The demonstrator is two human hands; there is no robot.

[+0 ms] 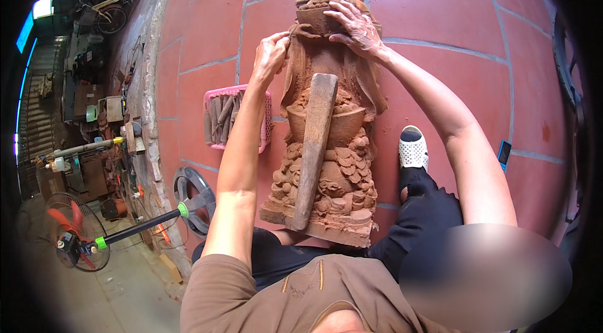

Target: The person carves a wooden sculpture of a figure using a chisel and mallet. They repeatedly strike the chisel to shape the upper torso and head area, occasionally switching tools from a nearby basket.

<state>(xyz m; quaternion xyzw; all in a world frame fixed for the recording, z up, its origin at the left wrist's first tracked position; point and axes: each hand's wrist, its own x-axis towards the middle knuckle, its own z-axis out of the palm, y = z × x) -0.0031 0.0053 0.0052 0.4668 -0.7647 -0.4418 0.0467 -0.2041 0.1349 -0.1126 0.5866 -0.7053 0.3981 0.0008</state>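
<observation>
The bearded statue (347, 124) runs top-to-bottom in frame; your right hand (360, 29) overlies it, fingers apart; left hand (271, 57) curls alongside, grip unclear.

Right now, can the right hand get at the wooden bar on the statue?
Likely yes. The right hand rests on the statue just beyond the far end of the wooden bar. Nothing visible lies over the bar, and the left hand is off to the side.
</observation>
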